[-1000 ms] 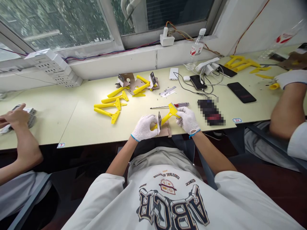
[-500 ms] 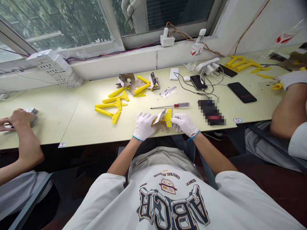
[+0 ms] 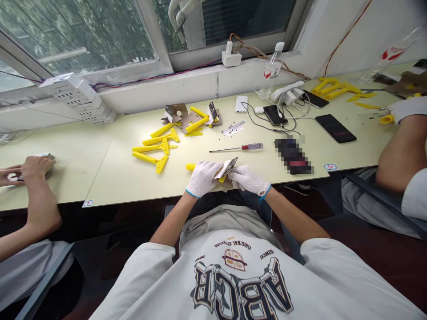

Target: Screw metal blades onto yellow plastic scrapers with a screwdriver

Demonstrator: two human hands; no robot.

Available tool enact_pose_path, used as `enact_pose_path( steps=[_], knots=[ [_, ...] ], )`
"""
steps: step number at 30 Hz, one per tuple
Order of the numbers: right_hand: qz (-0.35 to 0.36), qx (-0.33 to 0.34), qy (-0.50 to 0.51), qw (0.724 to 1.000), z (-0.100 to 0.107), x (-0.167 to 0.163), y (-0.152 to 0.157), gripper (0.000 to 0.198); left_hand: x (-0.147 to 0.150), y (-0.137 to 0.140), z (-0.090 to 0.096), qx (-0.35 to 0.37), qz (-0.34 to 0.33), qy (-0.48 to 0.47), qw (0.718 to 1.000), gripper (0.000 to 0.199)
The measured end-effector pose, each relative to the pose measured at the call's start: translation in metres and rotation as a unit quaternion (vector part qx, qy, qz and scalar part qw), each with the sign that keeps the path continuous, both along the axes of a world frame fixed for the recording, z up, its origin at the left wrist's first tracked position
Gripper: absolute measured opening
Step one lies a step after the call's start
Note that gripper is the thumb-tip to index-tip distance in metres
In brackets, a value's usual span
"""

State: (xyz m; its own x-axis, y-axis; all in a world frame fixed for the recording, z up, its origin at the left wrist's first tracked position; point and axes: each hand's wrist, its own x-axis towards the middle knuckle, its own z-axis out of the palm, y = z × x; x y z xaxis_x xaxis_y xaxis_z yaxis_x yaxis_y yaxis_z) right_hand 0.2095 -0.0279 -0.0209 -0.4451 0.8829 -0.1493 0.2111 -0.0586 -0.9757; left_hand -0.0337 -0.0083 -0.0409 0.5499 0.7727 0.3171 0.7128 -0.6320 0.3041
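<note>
My left hand (image 3: 202,178), in a white knit glove, is wrapped round a yellow scraper (image 3: 191,167) whose handle end sticks out to the left. A printed card (image 3: 227,168) stands tilted over the scraper's head. My right hand (image 3: 249,179), gloved too, pinches at the head's right side; its fingertips are partly hidden behind the card. Just beyond my hands lies a screwdriver (image 3: 251,146) with a red and clear handle. Several yellow scraper handles (image 3: 151,146) lie to the left, and carded scrapers (image 3: 199,124) lie behind them.
Metal blades and small screws (image 3: 233,129) lie past the screwdriver. Phones (image 3: 335,128), cables and a water bottle (image 3: 271,71) stand or lie to the right. Stacked white boxes (image 3: 78,95) stand back left. Co-workers' hands (image 3: 33,169) show at both sides.
The scraper has turned in my hands and shifted left, so its handle end now shows beyond my left hand. My right hand has moved left, closer to my left hand.
</note>
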Motion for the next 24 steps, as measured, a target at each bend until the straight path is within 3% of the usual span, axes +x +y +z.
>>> enact_pose_path(
  steps=[5,10,14,19,21,24],
  knots=[
    [-0.030,0.009,-0.004,1.000,-0.002,0.001,0.000,0.040,-0.003,-0.003,0.000,0.005,0.028,0.013,1.000,0.041],
    [-0.068,-0.047,0.034,0.996,-0.010,0.005,0.003,0.027,-0.015,0.022,0.014,-0.004,0.152,-0.094,0.984,0.041],
    [-0.050,-0.062,0.038,0.996,-0.011,0.009,0.005,0.023,-0.028,0.090,0.048,-0.035,0.325,-0.082,0.942,0.033],
    [-0.029,-0.059,0.045,0.997,-0.011,0.011,0.007,0.026,-0.022,0.196,0.085,-0.018,0.330,-0.028,0.943,0.052],
    [-0.023,-0.062,0.052,0.996,-0.012,0.012,0.007,0.027,-0.010,0.227,0.087,0.015,0.319,-0.008,0.948,0.050],
    [-0.021,-0.072,0.061,0.995,-0.015,0.013,0.009,0.026,0.007,0.255,0.073,0.020,0.259,0.063,0.964,0.050]
  ],
)
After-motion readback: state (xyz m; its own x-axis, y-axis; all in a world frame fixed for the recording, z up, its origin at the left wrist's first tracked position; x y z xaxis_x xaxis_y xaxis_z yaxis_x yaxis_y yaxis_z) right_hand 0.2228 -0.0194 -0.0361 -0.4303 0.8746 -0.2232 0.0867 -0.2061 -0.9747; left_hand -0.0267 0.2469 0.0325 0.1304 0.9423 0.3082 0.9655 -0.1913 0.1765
